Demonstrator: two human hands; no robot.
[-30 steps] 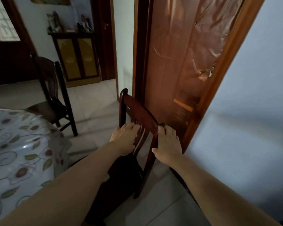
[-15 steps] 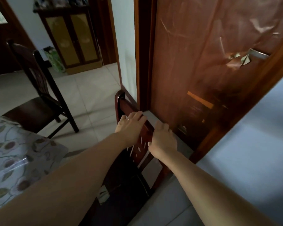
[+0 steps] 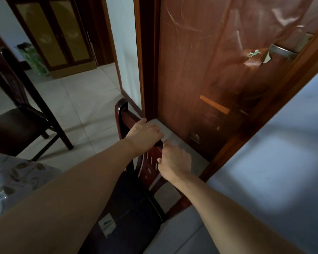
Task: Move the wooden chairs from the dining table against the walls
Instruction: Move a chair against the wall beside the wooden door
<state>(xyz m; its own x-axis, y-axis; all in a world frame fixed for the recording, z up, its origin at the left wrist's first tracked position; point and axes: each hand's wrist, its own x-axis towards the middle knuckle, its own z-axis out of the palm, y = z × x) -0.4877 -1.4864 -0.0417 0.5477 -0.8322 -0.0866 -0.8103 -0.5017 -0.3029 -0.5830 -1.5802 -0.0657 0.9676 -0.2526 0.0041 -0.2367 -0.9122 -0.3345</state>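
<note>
A reddish wooden chair (image 3: 151, 167) stands below me, its backrest close to the brown door (image 3: 218, 70) and door frame. My left hand (image 3: 145, 134) grips the top rail of the backrest. My right hand (image 3: 174, 160) holds the same rail a little nearer to me, on its right end. The dark seat lies under my arms and is mostly hidden. A second dark wooden chair (image 3: 17, 121) stands at the left, by the dining table (image 3: 13, 178) with its floral cloth.
A pale wall (image 3: 273, 171) fills the right side. A wooden cabinet (image 3: 59, 33) stands at the far back, with a green bag (image 3: 33, 59) beside it. Light floor tiles (image 3: 77, 99) lie between the two chairs.
The chair has moved closer to the door and wall. My view has tilted down and forward, and my hands have come closer together on the rail.
</note>
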